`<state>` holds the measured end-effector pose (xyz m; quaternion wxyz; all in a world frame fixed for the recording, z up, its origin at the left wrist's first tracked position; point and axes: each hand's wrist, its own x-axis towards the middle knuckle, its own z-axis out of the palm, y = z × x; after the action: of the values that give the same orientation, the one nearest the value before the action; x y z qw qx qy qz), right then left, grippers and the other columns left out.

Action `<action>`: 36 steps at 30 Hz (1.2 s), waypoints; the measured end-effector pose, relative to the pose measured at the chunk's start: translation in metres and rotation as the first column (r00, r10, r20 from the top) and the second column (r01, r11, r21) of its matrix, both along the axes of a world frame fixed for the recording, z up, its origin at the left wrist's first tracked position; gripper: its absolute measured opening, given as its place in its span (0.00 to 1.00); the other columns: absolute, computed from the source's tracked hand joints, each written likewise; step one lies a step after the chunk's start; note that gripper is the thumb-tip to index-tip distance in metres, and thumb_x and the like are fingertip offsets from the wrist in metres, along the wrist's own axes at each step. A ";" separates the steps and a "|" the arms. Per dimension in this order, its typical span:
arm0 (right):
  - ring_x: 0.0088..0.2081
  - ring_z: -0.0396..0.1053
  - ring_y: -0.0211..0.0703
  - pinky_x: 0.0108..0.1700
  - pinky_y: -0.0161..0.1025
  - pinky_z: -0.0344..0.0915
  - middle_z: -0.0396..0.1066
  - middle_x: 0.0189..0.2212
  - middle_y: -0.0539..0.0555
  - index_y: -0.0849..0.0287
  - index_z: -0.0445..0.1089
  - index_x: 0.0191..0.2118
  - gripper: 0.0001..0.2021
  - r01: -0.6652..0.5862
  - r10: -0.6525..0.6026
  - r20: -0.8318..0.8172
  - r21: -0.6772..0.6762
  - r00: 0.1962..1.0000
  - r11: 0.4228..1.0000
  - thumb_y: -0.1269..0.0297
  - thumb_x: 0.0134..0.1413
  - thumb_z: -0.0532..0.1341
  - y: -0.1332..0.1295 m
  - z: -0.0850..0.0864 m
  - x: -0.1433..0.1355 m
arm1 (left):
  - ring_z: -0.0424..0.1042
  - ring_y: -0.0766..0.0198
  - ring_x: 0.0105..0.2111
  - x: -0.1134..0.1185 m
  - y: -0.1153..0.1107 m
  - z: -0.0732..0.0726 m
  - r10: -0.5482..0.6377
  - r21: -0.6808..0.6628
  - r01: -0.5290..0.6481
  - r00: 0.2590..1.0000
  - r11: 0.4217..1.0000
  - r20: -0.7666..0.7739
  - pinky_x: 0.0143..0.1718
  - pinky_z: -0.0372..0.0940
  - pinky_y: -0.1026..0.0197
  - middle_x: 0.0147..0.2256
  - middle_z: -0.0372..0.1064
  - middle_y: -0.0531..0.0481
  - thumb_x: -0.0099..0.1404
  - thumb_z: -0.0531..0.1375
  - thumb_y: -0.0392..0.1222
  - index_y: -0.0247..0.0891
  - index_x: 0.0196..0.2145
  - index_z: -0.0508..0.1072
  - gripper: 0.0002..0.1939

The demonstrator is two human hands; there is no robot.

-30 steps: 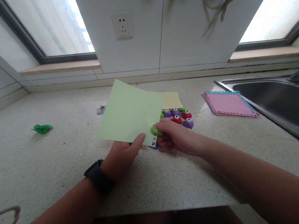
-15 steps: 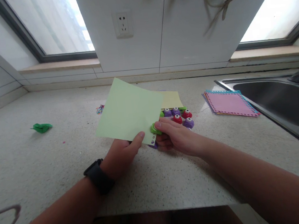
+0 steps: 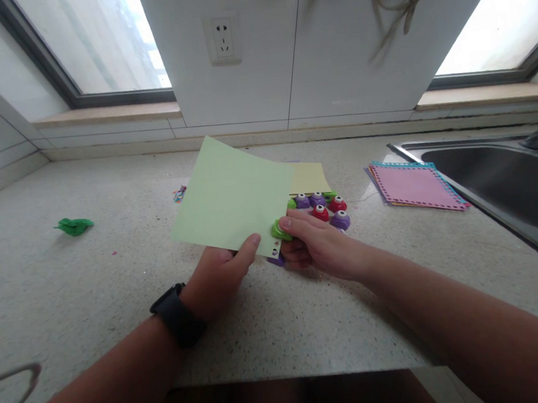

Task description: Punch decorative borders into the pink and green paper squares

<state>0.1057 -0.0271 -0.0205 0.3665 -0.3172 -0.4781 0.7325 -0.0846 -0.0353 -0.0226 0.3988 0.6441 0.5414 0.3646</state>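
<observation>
Pale green paper is pinched between the fingers of the left hand, extending beyond them; a green punch at its right edge is clasped by the right hand. Presumably light and easily creased, the sheet is best held by its edges.

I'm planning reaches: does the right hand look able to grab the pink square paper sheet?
Not yet, probably: the right hand grips a rounded green punch, though nothing covers the pink sheet.
</observation>
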 end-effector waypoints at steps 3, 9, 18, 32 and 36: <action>0.19 0.41 0.33 0.22 0.32 0.41 0.46 0.20 0.41 0.53 0.53 0.32 0.12 0.007 -0.007 0.006 -0.007 1.000 1.000 0.57 0.65 0.54 -0.001 0.002 0.000 | 0.72 0.58 0.26 0.000 0.000 0.000 -0.009 -0.007 0.009 1.000 1.000 0.010 0.37 0.69 0.57 0.13 0.63 0.53 0.62 0.59 0.53 0.45 0.13 0.61 0.23; 0.19 0.41 0.33 0.22 0.32 0.41 0.45 0.20 0.41 0.53 0.53 0.32 0.11 0.000 0.000 0.024 -0.002 1.000 1.000 0.57 0.66 0.53 -0.001 0.003 0.000 | 0.71 0.58 0.26 -0.001 0.001 -0.001 -0.031 0.003 0.031 1.000 1.000 0.003 0.36 0.68 0.57 0.14 0.63 0.53 0.63 0.58 0.52 0.45 0.14 0.61 0.23; 0.19 0.43 0.32 0.22 0.32 0.43 0.48 0.19 0.40 0.54 0.54 0.34 0.11 -0.014 0.010 0.062 0.063 0.998 0.998 0.55 0.66 0.54 -0.001 0.001 0.001 | 0.70 0.59 0.25 -0.002 0.001 -0.002 -0.062 0.043 0.061 0.998 0.997 0.007 0.35 0.67 0.57 0.14 0.62 0.54 0.64 0.58 0.49 0.44 0.14 0.61 0.23; 0.19 0.45 0.32 0.22 0.33 0.44 0.48 0.19 0.40 0.54 0.54 0.33 0.12 -0.008 0.003 0.074 0.065 0.997 0.998 0.56 0.66 0.54 -0.001 0.002 -0.002 | 0.66 0.61 0.21 -0.002 0.001 -0.006 -0.038 0.051 0.035 0.998 0.998 0.042 0.30 0.65 0.58 0.13 0.61 0.55 0.64 0.60 0.49 0.44 0.13 0.61 0.24; 0.19 0.44 0.32 0.23 0.32 0.44 0.48 0.18 0.40 0.54 0.54 0.33 0.12 -0.018 0.016 0.046 0.053 0.999 0.998 0.57 0.67 0.54 -0.001 0.002 -0.002 | 0.67 0.61 0.21 -0.002 0.001 -0.005 -0.048 0.061 0.045 0.998 0.997 0.051 0.30 0.65 0.58 0.13 0.61 0.55 0.64 0.60 0.49 0.44 0.14 0.63 0.23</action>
<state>0.1036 -0.0277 -0.0182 0.3574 -0.3200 -0.5083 0.7152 -0.0870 -0.0339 -0.0281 0.4019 0.6583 0.5046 0.3880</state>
